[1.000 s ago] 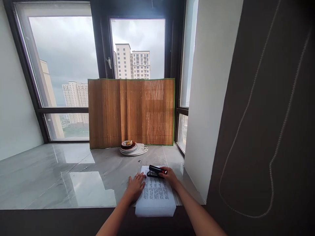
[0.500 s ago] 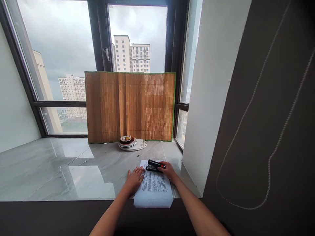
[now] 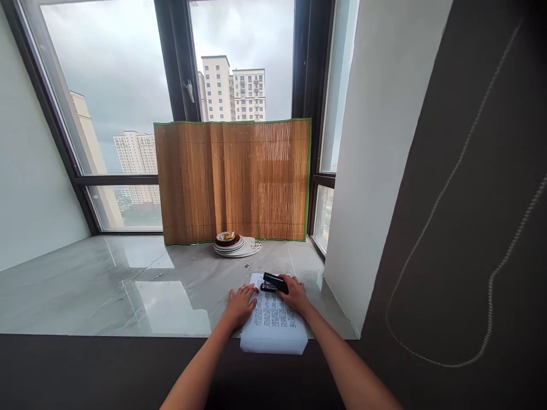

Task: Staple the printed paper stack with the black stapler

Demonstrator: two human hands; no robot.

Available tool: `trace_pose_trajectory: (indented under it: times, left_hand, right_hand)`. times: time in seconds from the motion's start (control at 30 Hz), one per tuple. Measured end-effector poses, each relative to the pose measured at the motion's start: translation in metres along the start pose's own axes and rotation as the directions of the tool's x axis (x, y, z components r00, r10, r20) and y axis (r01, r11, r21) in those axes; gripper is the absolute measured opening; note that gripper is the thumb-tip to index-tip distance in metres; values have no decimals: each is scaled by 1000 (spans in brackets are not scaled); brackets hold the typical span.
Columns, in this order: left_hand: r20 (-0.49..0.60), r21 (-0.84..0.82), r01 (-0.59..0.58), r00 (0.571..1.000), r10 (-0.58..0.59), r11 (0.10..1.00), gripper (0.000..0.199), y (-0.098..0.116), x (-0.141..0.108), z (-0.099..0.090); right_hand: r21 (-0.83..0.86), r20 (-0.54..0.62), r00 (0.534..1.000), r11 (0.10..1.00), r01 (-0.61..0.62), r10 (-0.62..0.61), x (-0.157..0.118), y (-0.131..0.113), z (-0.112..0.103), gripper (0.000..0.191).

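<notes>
A sheet of printed paper [image 3: 273, 319] lies on the sill, its near end hanging over the front edge. My left hand [image 3: 241, 303] rests flat with fingers apart on the sheet's left edge and the sill beside it. A black stapler [image 3: 273, 282] sits over the top part of the paper, pointing left, its jaws apart. My right hand [image 3: 294, 293] is wrapped round the stapler's right end.
A stack of plates [image 3: 231, 245] stands on the glossy tiled sill [image 3: 128, 307] before a bamboo mat [image 3: 235, 182] leaning on the window. A grey wall with a hanging bead chain [image 3: 440, 193] is on the right.
The view has shifted slightly, so the scene sits a little further right. My right hand has moved further over the top of the stapler. My left hand stays on the paper's edge.
</notes>
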State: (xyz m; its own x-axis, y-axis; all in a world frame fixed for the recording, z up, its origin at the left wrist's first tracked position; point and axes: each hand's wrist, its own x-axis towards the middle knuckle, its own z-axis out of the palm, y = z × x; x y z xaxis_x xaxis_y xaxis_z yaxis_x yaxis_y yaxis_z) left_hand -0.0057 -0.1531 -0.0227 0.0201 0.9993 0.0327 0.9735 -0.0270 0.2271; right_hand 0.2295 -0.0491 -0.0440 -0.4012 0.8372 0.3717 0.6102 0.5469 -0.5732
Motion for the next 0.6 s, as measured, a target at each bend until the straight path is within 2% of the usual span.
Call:
trace_pose_trajectory:
  times: [0.17,0.33,0.47,0.6]
  left_hand:
    - [-7,-12,-3,1000,3,1000,52,2,-2,-2]
    - [-36,-15,27,999,-27,1000,50,6,-9,-5]
    - [-61,3,39,997,-39,999,52,11,-15,-5]
    - [-30,-39,152,988,-153,988,59,23,-14,1]
  right_hand:
    - [141,-21,998,988,-60,64,0,7,-3,42]
    - [275,-120,988,960,-61,97,-1,11,-8,45]
    - [302,-147,985,953,-39,87,-6,9,-9,46]
    - [303,-113,990,952,-42,79,-12,8,-9,48]
